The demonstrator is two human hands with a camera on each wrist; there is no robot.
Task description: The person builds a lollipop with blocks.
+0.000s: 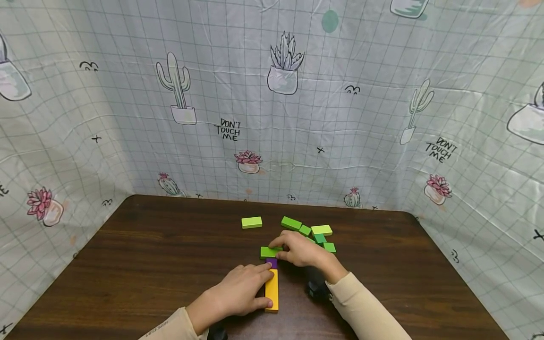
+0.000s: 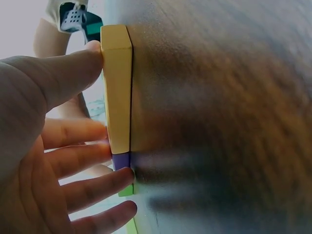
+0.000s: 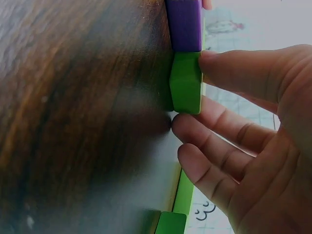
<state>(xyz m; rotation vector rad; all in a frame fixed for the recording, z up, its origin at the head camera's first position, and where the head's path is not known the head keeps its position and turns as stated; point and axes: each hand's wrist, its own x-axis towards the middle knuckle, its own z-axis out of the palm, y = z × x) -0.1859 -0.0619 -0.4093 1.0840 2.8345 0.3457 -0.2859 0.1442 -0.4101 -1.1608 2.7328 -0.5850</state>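
Observation:
A long yellow block lies on the dark wooden table, its far end against a small purple block. Across the purple block's far side lies a green block, so the three touch in a T shape. My left hand rests on the yellow block, with the thumb near its close end and the fingers by the purple block. In the left wrist view those fingers are fairly straight. My right hand pinches the green block between thumb and forefinger; the hand covers its right end.
Beyond the right hand lies a loose group of blocks: a long green block, a yellow-green block, a dark green block and a small green block. Farther left is a lone lime block. A patterned curtain surrounds the table.

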